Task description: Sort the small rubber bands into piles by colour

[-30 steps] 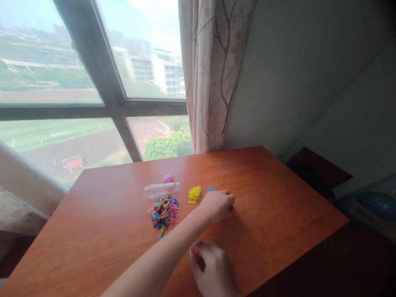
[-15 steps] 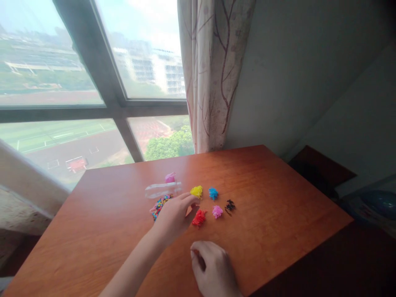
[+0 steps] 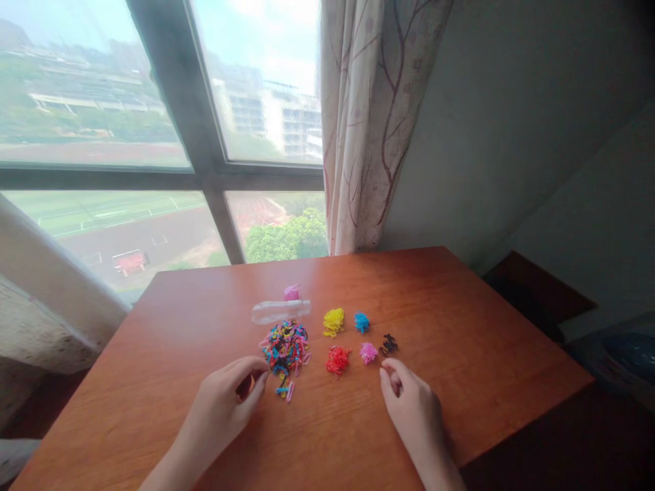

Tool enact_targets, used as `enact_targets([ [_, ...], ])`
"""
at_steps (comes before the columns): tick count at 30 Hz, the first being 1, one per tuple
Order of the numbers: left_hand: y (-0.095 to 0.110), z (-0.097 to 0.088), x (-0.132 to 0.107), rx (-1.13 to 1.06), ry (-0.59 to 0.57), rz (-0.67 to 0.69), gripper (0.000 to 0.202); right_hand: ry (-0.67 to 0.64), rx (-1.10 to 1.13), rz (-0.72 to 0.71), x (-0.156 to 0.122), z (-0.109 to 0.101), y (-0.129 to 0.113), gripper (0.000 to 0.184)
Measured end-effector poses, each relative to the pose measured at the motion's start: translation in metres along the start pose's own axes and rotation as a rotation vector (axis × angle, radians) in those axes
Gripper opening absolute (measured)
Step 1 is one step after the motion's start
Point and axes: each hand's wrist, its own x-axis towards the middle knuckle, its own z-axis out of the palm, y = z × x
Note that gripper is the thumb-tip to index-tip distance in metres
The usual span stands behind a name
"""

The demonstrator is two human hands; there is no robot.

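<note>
A mixed pile of small coloured rubber bands (image 3: 286, 346) lies left of centre on the table. At its lower left edge is my left hand (image 3: 230, 395), thumb and forefinger brought together; anything between the tips is too small to make out. My right hand (image 3: 415, 404) is curled in a pinch just below the pink rubber bands (image 3: 368, 352) and black rubber bands (image 3: 389, 344), and its fingertips show nothing I can name. Sorted heaps of yellow rubber bands (image 3: 333, 322), blue rubber bands (image 3: 361, 322) and red rubber bands (image 3: 338, 360) lie between the hands and beyond.
Behind the mixed pile lies a clear plastic container (image 3: 280, 311), with a small pink object (image 3: 292, 292) beyond it. The wooden table (image 3: 491, 382) reaches back to a window and a patterned curtain (image 3: 353, 136). A few loose bands (image 3: 286, 390) lie in front of the pile.
My left hand has drawn back from over the yellow and red heaps to the mixed pile's near edge. My right hand has moved right and forward, towards the pink and black heaps.
</note>
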Motion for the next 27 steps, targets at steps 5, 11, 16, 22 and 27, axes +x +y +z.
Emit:
enact_targets([
  [5,-0.007,0.005,-0.008,-0.028,-0.024,-0.041,0.018,-0.053,-0.087,-0.023,0.008,0.000,0.017,0.034],
  [11,-0.008,0.005,-0.006,-0.054,-0.016,-0.053,0.018,-0.074,-0.209,0.024,0.011,0.005,0.011,0.037],
  [16,-0.009,0.005,-0.008,-0.072,0.003,-0.040,0.018,-0.074,-0.253,0.028,0.013,0.002,0.010,0.036],
  [22,-0.006,0.006,-0.006,-0.083,-0.003,-0.027,0.019,0.032,-0.052,-0.020,0.005,0.000,-0.002,0.035],
  [27,-0.006,0.008,-0.008,-0.069,-0.092,-0.053,0.022,0.003,0.168,-0.184,-0.003,0.006,-0.041,0.031],
])
